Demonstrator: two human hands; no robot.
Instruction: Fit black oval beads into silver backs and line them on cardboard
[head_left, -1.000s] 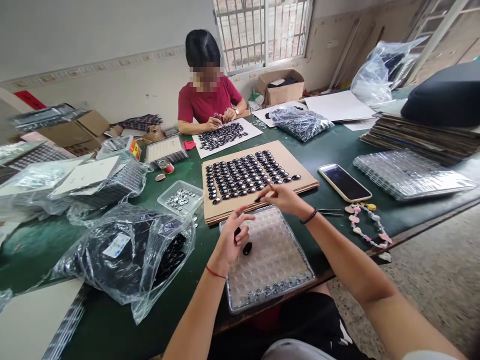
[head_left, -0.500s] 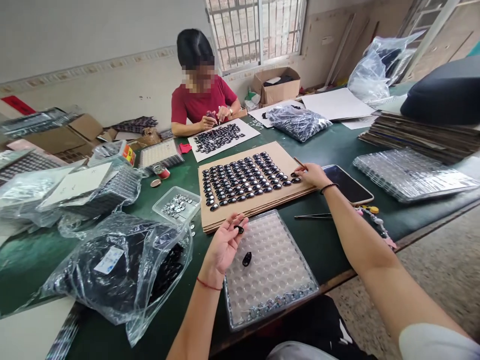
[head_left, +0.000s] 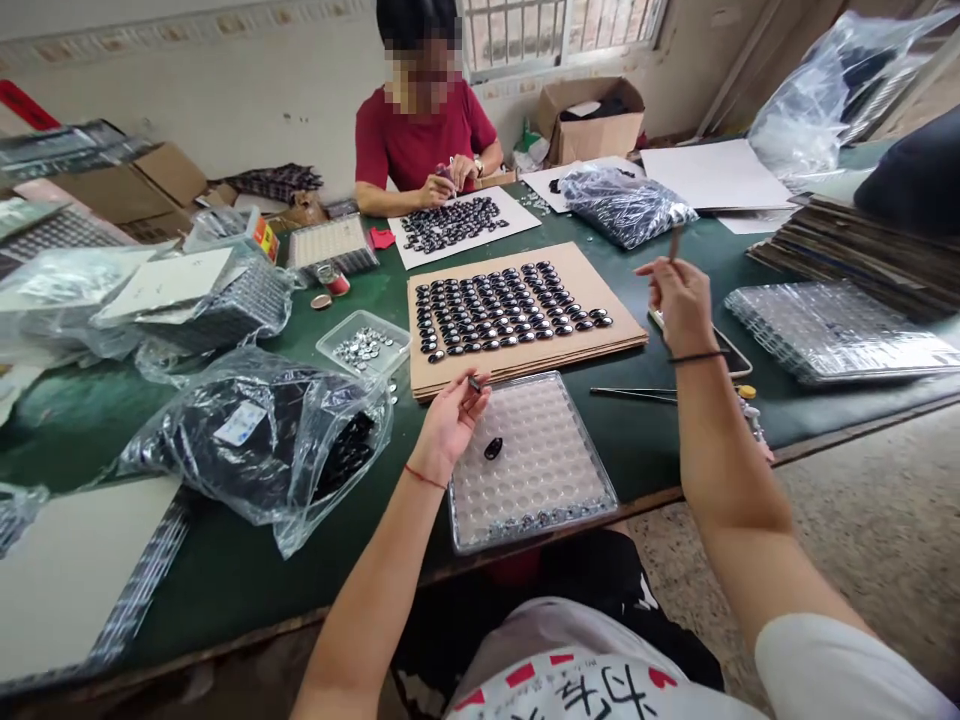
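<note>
My left hand (head_left: 452,425) is closed in a pinch on a small black oval piece (head_left: 474,384), just above the far left corner of a clear plastic tray (head_left: 544,435) with round cells. Another black oval piece (head_left: 493,448) lies on that tray, and small shiny metal parts sit along its near edge. Raised over the table on the right, my right hand (head_left: 682,305) grips a thin brown stick (head_left: 676,243), pointing up. Between the hands and beyond the tray, rows of glossy black oval pieces (head_left: 487,310) rest on stacked brown cardboard sheets (head_left: 611,295).
A plastic box (head_left: 367,345) of metal parts and a bag (head_left: 255,450) of black pieces stand left. Tweezers (head_left: 634,393) and a phone (head_left: 735,352) lie right, near stacked clear trays (head_left: 840,325). Opposite, a co-worker (head_left: 427,140) handles pieces on a white board (head_left: 517,220).
My right hand has lifted from the end of the front row on the cardboard and moved right with the stick. My left hand still holds its black piece. The view has shifted downward.
</note>
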